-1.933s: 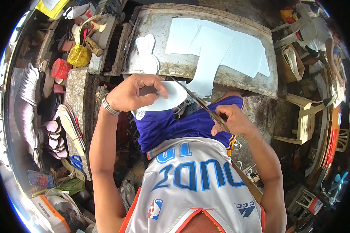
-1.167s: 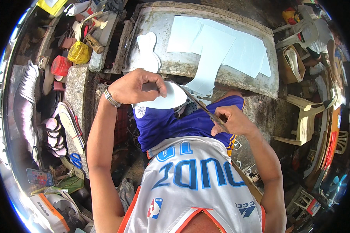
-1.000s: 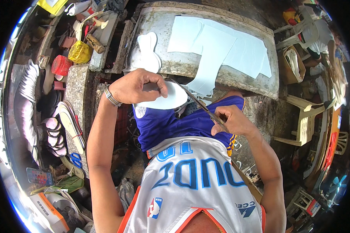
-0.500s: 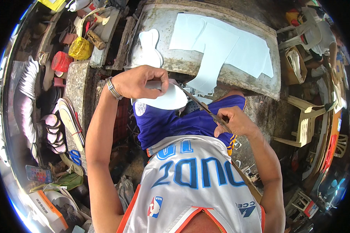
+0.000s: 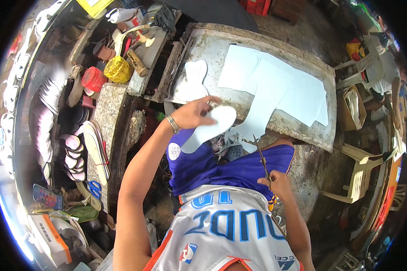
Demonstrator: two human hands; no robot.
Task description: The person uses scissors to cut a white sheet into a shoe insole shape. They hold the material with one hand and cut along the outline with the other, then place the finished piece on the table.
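My left hand [image 5: 195, 113] is closed on a white sole-shaped piece [image 5: 212, 128], thumb over it and fingertips at its edge, above my left thigh. The piece has a broad rounded end and tapers to a narrower one. In my right hand [image 5: 276, 183], close to my right thigh, is a pair of scissors [image 5: 263, 159], with the blades pointing away from me and apart from the piece. Beyond the hands, similar white sole shapes [image 5: 194, 81] lie on a worn table [image 5: 212, 49], along with large pale sheets [image 5: 276, 83], one hanging over the near edge.
On the left are a stone-like slab [image 5: 111, 101], a red container [image 5: 94, 79], a yellow container [image 5: 118, 69], stacked soles [image 5: 54, 95], sandals [image 5: 96, 151] and a phone [image 5: 47, 197]. Plastic chairs [image 5: 355, 176] and a cardboard box [image 5: 353, 108] stand on the right, where another person [image 5: 389, 67] is partly visible.
The scissors have moved away from the sole-shaped piece, toward my right thigh. My left hand has turned, and the piece now slants with its narrow end toward me. The whole view has shifted.
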